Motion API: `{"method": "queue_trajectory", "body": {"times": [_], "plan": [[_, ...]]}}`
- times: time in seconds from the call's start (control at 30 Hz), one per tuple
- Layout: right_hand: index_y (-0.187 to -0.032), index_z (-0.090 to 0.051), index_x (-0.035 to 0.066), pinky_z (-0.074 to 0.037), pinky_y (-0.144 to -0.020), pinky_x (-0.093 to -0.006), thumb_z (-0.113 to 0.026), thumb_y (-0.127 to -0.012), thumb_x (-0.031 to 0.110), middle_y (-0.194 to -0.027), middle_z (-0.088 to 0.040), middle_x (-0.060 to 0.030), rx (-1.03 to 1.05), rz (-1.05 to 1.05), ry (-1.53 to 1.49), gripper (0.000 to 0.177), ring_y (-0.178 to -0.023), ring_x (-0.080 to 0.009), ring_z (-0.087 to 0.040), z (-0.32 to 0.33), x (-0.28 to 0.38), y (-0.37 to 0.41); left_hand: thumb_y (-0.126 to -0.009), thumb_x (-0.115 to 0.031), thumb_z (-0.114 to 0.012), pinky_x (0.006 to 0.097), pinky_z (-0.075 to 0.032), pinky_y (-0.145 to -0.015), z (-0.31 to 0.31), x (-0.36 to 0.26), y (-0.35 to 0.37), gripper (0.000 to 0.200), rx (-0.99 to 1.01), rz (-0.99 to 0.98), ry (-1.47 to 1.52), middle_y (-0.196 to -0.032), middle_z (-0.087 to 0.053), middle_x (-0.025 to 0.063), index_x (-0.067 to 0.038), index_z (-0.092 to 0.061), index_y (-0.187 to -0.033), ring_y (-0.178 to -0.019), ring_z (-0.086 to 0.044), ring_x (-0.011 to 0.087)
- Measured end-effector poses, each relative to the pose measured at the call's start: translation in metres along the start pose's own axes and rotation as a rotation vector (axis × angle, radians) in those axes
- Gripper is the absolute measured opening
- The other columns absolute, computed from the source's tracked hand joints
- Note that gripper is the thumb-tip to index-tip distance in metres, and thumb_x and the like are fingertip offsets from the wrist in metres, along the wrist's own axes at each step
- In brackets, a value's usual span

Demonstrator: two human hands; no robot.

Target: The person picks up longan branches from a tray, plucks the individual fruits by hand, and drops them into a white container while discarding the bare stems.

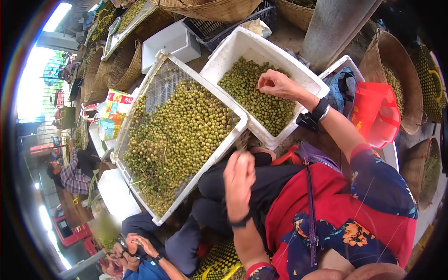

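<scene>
The right hand, a black watch on its wrist, is hovering over the small green fruits filling the white foam box, fingertips pinching together just above the heap. The left hand is curling shut over the lap beside the mesh tray (whether it is gripping anything I cannot tell). Beyond that tray, which is carrying yellower fruits, a printed bag is showing red and yellow lettering too blurred to read.
</scene>
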State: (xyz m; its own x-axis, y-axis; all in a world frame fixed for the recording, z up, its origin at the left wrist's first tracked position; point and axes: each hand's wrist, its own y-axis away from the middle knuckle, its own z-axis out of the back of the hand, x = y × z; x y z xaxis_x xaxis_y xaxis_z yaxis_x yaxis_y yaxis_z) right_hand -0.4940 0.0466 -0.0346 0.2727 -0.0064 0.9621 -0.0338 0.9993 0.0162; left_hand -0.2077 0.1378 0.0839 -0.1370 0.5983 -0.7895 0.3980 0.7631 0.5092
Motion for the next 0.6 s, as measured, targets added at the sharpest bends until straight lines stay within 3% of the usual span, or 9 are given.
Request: {"method": "queue_trajectory", "body": {"times": [0.03, 0.17, 0.27, 0.33, 0.37, 0.43, 0.5, 0.57, 0.6], "plan": [[-0.088, -0.064, 0.003, -0.048, -0.064, -0.0315, -0.065, -0.083, 0.017, -0.078, -0.064, -0.008, 0.012, 0.093, 0.365, 0.015, -0.067, -0.02, -0.059, 0.005, -0.003, 0.0, -0.099, -0.019, -0.052, 0.0168, -0.025, -0.043, 0.0, -0.009, 0.027, 0.016, -0.217, -0.109, -0.065, -0.069, -0.042, -0.0036, -0.004, -0.053, -0.093, -0.052, -0.031, 0.0008], [-0.09, -0.063, 0.002, -0.048, -0.067, -0.0389, -0.062, -0.084, 0.015, -0.079, -0.063, -0.0136, 0.217, 0.133, 0.384, 0.015, -0.074, -0.0287, -0.062, -0.007, -0.004, -0.007, -0.101, -0.023, -0.049, 0.0158, -0.024, -0.04, 0.066, 0.008, 0.113, 0.02, -0.854, -0.491, -0.271, -0.067, -0.044, -0.005, -0.005, -0.057, -0.098, -0.049, -0.033, 0.0007], [-0.09, -0.061, 0.001, -0.048, -0.069, -0.0393, -0.061, -0.086, 0.012, -0.081, -0.063, -0.0135, 0.311, 0.263, 0.305, 0.012, -0.076, -0.029, -0.062, -0.041, 0.051, -0.014, -0.101, -0.024, -0.048, 0.0154, -0.027, -0.043, 0.132, 0.05, 0.166, 0.019, -1.128, -0.37, -0.182, -0.068, -0.045, -0.0044, -0.007, -0.057, -0.098, -0.052, -0.037, 0.0014], [-0.092, -0.061, 0.0, -0.049, -0.069, -0.039, -0.062, -0.087, 0.011, -0.08, -0.063, -0.0129, 0.412, 0.308, 0.226, 0.012, -0.077, -0.029, -0.063, -0.06, 0.092, -0.021, -0.099, -0.027, -0.05, 0.02, -0.038, -0.05, 0.174, 0.097, 0.199, 0.024, -1.229, -0.159, -0.164, -0.073, -0.05, -0.0012, -0.004, -0.057, -0.105, -0.059, -0.045, 0.0054], [-0.092, -0.061, 0.0, -0.049, -0.068, -0.0393, -0.062, -0.088, 0.012, -0.079, -0.064, -0.0132, 0.448, 0.433, 0.211, 0.012, -0.075, -0.0292, -0.063, -0.072, 0.097, -0.031, -0.098, -0.029, -0.052, 0.0301, -0.048, -0.067, 0.2, 0.135, 0.215, 0.035, -1.242, -0.057, -0.402, -0.086, -0.059, 0.0067, 0.001, -0.054, -0.117, -0.075, -0.056, 0.0162], [-0.092, -0.061, 0.0, -0.049, -0.066, -0.0396, -0.062, -0.087, 0.011, -0.077, -0.063, -0.0137, 0.585, 0.412, 0.203, 0.012, -0.072, -0.0295, -0.063, -0.1, 0.111, -0.055, -0.097, -0.029, -0.052, 0.0369, -0.047, -0.086, 0.192, 0.151, 0.22, 0.046, -1.335, 0.249, -1.247, -0.098, -0.062, 0.0141, 0.004, -0.048, -0.128, -0.094, -0.059, 0.0259], [-0.088, -0.061, 0.003, -0.048, -0.064, -0.0422, -0.064, -0.085, 0.014, -0.077, -0.064, -0.0142, 0.636, 0.533, 0.249, 0.012, -0.072, -0.0328, -0.064, -0.135, 0.101, -0.082, -0.098, -0.026, -0.052, 0.0396, -0.043, -0.094, 0.186, 0.133, 0.212, 0.043, -1.368, 0.198, -1.088, -0.107, -0.062, 0.0188, 0.005, -0.051, -0.127, -0.106, -0.057, 0.0303], [-0.087, -0.062, 0.005, -0.048, -0.064, -0.0451, -0.066, -0.083, 0.015, -0.076, -0.064, -0.0146, 0.558, 0.647, 0.465, 0.011, -0.072, -0.0359, -0.062, -0.176, 0.093, -0.092, -0.098, -0.024, -0.053, 0.0333, -0.046, -0.087, 0.19, 0.098, 0.203, 0.036, -1.195, -0.211, -0.736, -0.101, -0.064, 0.0131, 0.004, -0.056, -0.12, -0.097, -0.06, 0.0219], [-0.085, -0.062, 0.006, -0.047, -0.064, -0.047, -0.066, -0.081, 0.013, -0.074, -0.063, -0.0149, 0.577, 0.657, 0.438, 0.009, -0.072, -0.0377, -0.061, -0.196, 0.092, -0.092, -0.099, -0.021, -0.052, 0.0307, -0.047, -0.083, 0.193, 0.08, 0.193, 0.031, -1.169, -0.245, -0.629, -0.101, -0.065, 0.0116, 0.003, -0.058, -0.117, -0.095, -0.06, 0.0184]]}}
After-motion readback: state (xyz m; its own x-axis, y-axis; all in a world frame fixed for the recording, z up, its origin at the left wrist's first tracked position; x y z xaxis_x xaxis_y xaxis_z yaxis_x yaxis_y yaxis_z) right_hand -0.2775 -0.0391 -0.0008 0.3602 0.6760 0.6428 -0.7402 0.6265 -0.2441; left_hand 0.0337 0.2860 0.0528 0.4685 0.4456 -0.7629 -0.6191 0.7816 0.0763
